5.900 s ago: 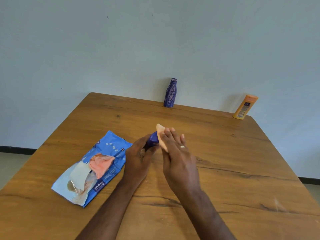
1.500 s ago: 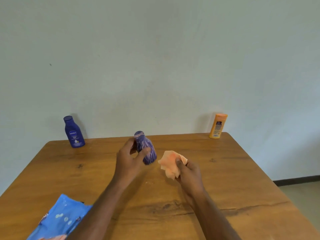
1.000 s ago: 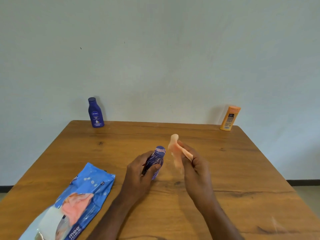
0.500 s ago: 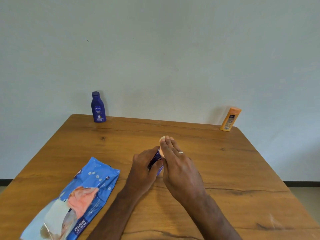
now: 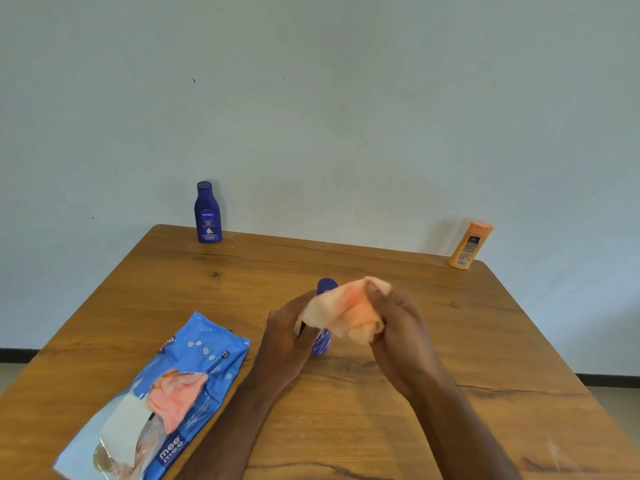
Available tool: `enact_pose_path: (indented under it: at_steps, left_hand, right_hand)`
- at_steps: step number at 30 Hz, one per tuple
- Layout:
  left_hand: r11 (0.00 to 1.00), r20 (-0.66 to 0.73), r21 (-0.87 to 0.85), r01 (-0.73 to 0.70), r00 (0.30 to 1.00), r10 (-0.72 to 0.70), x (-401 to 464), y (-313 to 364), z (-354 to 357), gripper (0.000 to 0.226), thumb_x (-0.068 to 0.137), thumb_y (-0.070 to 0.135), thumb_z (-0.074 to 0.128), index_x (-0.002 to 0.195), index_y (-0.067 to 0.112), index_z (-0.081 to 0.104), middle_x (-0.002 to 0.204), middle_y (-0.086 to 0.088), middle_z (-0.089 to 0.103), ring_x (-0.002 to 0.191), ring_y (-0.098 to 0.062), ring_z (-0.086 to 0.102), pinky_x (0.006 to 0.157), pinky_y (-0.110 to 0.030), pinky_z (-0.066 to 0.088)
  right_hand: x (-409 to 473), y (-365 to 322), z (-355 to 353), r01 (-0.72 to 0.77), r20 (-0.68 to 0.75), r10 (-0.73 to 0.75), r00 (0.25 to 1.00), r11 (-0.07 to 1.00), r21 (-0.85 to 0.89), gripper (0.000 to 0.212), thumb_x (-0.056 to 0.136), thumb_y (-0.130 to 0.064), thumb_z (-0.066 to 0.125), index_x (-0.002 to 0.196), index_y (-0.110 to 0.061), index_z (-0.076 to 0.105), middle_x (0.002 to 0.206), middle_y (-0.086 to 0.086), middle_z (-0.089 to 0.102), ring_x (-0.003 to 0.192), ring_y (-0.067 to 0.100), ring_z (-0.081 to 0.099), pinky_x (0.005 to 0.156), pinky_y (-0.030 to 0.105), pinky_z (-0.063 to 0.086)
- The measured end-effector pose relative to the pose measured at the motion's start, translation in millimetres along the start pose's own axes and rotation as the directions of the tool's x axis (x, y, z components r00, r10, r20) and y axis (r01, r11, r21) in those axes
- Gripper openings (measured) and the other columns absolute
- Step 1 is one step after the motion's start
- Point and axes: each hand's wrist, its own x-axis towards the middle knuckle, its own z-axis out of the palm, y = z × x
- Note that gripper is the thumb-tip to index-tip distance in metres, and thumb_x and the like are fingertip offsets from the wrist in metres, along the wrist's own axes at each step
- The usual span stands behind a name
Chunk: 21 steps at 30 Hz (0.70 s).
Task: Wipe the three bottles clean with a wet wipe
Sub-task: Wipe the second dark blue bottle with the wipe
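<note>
Fingers (image 5: 375,292) of the right hand (image 5: 401,327) pinch the peach wet wipe (image 5: 343,311), now bunched and draped over the patterned purple bottle (image 5: 323,341), which the left hand (image 5: 287,327) grips, probably resting on the table (image 5: 450,341). Half a second ago that hand lay flat over it, so wiping of this bottle continues; the Nivea bottle (image 5: 207,213) and orange bottle (image 5: 470,244) stand at the far edge. An open blue wipe pack (image 5: 194,362) shows another peach wipe (image 5: 176,396) poking out.

Wet wipe (image 5: 343,311) now spread open over the purple bottle (image 5: 323,342), no longer hidden under the right hand (image 5: 398,327).
</note>
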Motion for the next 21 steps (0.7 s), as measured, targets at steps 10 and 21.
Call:
enact_pose_path:
  at_steps: [10, 21]
  left_hand:
    - [0.999, 0.026, -0.016, -0.034, 0.999, 0.034, 0.1, 4.0, -0.1, 0.033, 0.094, 0.032, 0.060, 0.127, 0.035, 0.058, 0.103, 0.015, 0.072, 0.094, -0.008, 0.068, 0.080, -0.015, 0.048]
    - [0.999, 0.026, -0.036, 0.005, 1.000, -0.004, -1.7, 12.9, -2.4, 0.032, 0.093, 0.034, 0.057, 0.124, 0.041, 0.055, 0.110, 0.024, 0.069, 0.100, -0.005, 0.068, 0.081, -0.011, 0.049]
  right_hand:
    - [3.4, 18.2, 4.9, 0.143, -0.355, -0.212, 0.911, 0.967, -0.210, 0.027, 0.103, -0.020, 0.053, 0.126, -0.021, 0.069, 0.106, -0.005, 0.075, 0.085, 0.006, 0.065, 0.065, 0.019, 0.053]
    - [7.9, 34.5, 10.9, 0.414, 0.345, -0.298, 0.890, 0.214, -0.885, 0.046, 0.103, -0.007, 0.049, 0.147, -0.019, 0.047, 0.155, -0.002, 0.043, 0.149, 0.007, 0.026, 0.125, 0.035, 0.021]
